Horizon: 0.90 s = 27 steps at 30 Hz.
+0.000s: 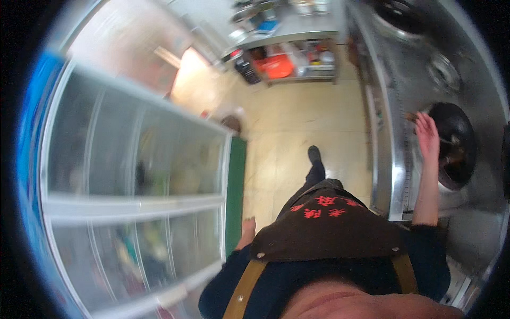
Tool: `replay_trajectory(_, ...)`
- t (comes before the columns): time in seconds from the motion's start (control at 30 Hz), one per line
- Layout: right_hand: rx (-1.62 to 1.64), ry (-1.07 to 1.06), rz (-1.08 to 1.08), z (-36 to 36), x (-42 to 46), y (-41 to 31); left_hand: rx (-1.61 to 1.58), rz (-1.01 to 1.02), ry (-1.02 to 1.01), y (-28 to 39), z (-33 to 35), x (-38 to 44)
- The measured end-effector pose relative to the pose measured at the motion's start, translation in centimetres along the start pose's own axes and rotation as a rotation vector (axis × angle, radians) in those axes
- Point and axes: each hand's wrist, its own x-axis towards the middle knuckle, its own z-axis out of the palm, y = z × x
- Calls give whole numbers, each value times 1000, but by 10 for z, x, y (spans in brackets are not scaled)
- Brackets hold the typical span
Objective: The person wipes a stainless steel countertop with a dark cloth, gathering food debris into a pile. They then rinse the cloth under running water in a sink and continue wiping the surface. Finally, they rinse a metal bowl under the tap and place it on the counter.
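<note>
My right arm stretches forward over the steel stove top, and my right hand (427,131) hovers at the left rim of a dark wok (458,147). Its fingers are extended with small gaps between them. Just past the fingertips is a small brown piece (410,116), too blurred to name; I see no grip on it. Something thin and pale shows inside the wok. My left hand (249,227) hangs low at my side, beside a tall glass-doored display fridge (135,205). It is partly hidden by my sleeve, and its fingers are hard to make out.
Another wok (400,16) and a round burner ring (444,73) are farther along the stove. At the far end stands a steel table (295,30) with containers on top and an orange-red bag (277,65) below. A dark bin-like object (245,67) is beside it. Tiled floor (303,107) runs between.
</note>
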Motion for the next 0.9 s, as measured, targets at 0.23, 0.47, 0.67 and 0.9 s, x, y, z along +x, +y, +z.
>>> replay_trajectory(0.23, -114, 143, -134, 25, 169, -36, 143, 580, 120, 103, -104, 322)
replay_trajectory(0.47, -220, 306, -231, -42, 309, -99, -805, 181, 4, 328, -375, 628)
replay_trajectory(0.67, -412, 588, -260, -200, 503, -137, -1048, 442, -29, 572, -517, 679)
replay_trajectory(0.9, -1948, 675, 362, -380, 680, -155, -800, 662, -474, 875, -587, 651)
